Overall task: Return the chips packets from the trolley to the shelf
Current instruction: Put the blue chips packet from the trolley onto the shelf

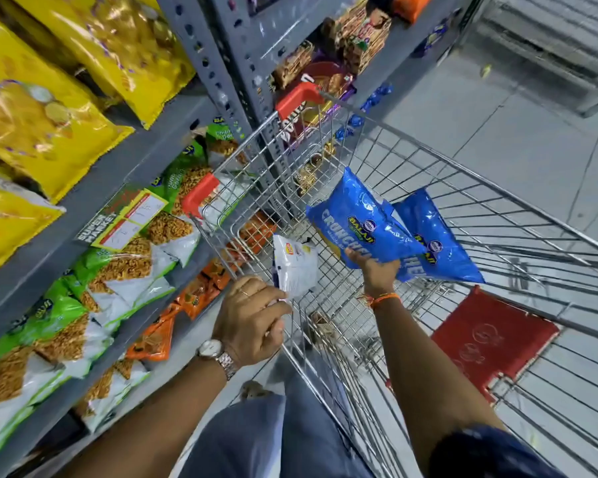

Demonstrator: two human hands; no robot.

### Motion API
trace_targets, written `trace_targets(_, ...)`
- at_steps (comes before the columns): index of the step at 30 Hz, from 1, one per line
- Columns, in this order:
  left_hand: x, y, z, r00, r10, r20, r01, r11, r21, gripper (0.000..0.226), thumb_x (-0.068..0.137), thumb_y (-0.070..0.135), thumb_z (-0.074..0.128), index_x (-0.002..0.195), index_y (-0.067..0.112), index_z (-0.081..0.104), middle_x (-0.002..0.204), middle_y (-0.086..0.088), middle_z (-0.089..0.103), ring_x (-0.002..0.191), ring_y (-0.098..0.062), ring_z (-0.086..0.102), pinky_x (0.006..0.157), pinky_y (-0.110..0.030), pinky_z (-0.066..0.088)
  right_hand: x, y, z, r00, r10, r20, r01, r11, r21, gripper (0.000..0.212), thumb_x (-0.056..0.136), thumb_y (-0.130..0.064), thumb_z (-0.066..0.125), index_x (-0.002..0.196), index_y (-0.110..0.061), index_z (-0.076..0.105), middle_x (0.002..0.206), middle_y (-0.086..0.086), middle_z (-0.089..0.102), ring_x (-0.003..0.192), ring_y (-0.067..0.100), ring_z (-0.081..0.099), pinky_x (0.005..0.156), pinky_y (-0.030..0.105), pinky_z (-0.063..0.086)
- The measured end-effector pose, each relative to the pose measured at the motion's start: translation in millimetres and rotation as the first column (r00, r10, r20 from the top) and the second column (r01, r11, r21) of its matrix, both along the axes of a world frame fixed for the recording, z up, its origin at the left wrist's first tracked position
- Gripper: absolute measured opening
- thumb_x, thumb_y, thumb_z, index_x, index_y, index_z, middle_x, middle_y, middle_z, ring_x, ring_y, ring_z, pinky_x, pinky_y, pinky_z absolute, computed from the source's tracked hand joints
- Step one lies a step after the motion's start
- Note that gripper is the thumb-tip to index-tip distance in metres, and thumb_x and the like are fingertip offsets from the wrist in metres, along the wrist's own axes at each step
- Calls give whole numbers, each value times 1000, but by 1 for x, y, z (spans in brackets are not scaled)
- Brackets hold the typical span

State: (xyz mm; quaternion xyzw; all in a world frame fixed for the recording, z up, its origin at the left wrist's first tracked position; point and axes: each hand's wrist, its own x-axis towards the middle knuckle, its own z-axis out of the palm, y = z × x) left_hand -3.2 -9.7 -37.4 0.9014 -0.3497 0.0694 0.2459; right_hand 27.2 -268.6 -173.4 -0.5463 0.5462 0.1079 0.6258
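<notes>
The right hand (377,270) has its grip clamped on the lower edges of two glossy blue plastic chips packets (363,222), which fan upward and outward from the fingers; the front one bears large pale lettering and a dark oval logo, and the second blue packet (439,243) sits just behind it to the right. Both are held inside the silver wire trolley (497,215), above its mesh floor. An orange thread band (384,299) circles the right wrist. The left hand (252,319) is closed, pinching the bottom corner of a small white crinkled snack packet (296,265) with a little red and yellow logo, held up over the near left corner of the trolley basket. A silver metal wristwatch (216,355) sits on the left wrist. The trolley has red plastic corner guards (201,194) on its rim and a red flat panel (491,343) low on its right side. Just left of the trolley stands a grey metal shelf (94,198) with a price label. Large yellow snack bags (42,112) fill the upper level, green and white packets (111,270) of fried snacks line the level under it, and orange packets (194,294) lie lower down. Further along the shelf, brown and purple packs are stacked, blurred. The floor (532,125) is pale grey tile.
</notes>
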Motion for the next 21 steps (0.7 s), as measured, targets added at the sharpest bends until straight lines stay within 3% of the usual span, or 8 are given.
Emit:
trace_targets(2,-1,-1,-1,999,22,24,-22,1000,-8,37,89,29,43,81,16,77,94,-4,75,85,-24,58,89,-39,42,10,6,12,988,13,154,-9,1000,-29,81,72,-17,91,136,-1,45,116,4,61,102,19,63,99,45,56)
trace_targets(5,-2,-2,0,999,41,29,-40,999,-16,37,88,28,42,79,16,76,91,-4,74,85,-23,58,88,-39,42,21,11,19,917,-32,398,89,988,-124,39,73,16,80,104,-1,64,89,-3,77,78,1,74,77,29,62)
trace_targets(9,-1,-2,4,999,40,11,-40,999,-1,36,89,29,42,78,16,75,87,-1,72,84,-24,58,89,-38,41,31,14,45,869,-103,485,163,983,-83,35,76,13,80,108,8,66,98,9,74,76,0,75,68,22,61)
trace_targets(12,0,0,11,999,20,-50,-17,998,62,34,90,30,44,81,18,74,87,1,71,87,-24,61,95,-40,43,39,20,72,856,-31,516,128,980,-154,30,79,6,82,104,13,67,83,-2,78,75,3,76,64,21,60)
trace_targets(17,-7,8,31,986,17,-166,13,985,175,35,99,36,44,105,24,77,112,4,73,114,-22,63,118,-37,30,37,27,141,775,67,629,78,976,-201,21,81,-2,83,97,5,72,91,7,78,86,14,76,75,33,62)
trace_targets(21,-13,19,78,990,62,-124,-41,986,162,34,102,38,48,120,24,72,130,4,69,131,-25,56,124,-35,23,32,41,215,698,67,713,94,978,-184,25,81,-1,82,103,4,73,103,22,77,97,32,76,83,46,63)
